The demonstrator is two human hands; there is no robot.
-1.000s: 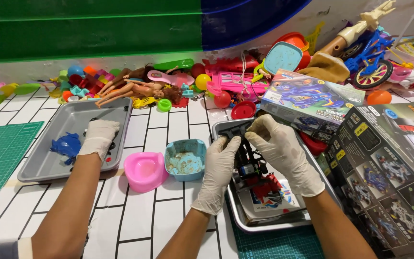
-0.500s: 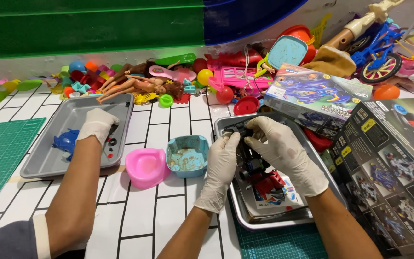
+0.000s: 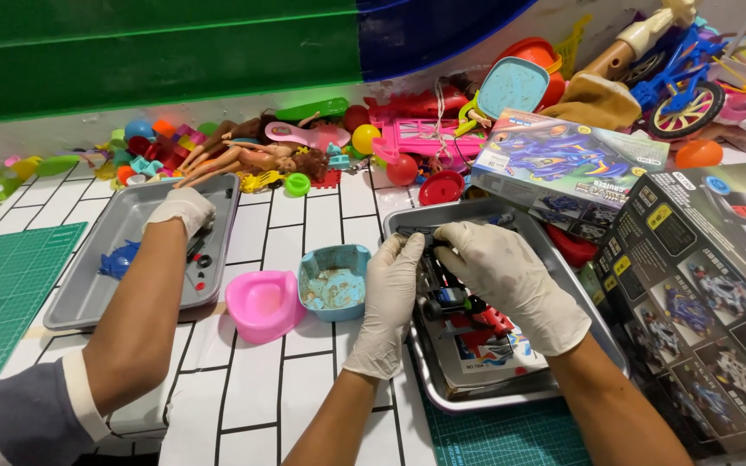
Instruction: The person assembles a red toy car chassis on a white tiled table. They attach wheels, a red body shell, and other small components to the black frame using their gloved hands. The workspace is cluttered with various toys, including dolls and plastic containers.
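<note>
We hold our two gloved hands together over the metal tray [image 3: 580,285] on the right of the white-tiled bench [image 3: 304,388]. Our left hand [image 3: 390,293] and right hand [image 3: 511,280] both have their fingers closed on a dark toy car frame [image 3: 446,298], which sits upright in the tray on top of a printed sheet [image 3: 485,358]; a red part [image 3: 496,321] of the toy shows just below our right palm. Just left of this tray stand a small blue bowl [image 3: 334,280] and a pink potty-shaped toy [image 3: 261,304], touching each other. Further left, a co-worker's gloved hand [image 3: 185,210] reaches into a second grey tray [image 3: 88,293] that holds a blue piece [image 3: 118,259] and a few small black and red bits; we cannot tell whether it grips anything. Two printed toy boxes [image 3: 701,285] lie to the right of our tray, and a heap of coloured plastic toys [image 3: 304,147] lines the wall behind.
</note>
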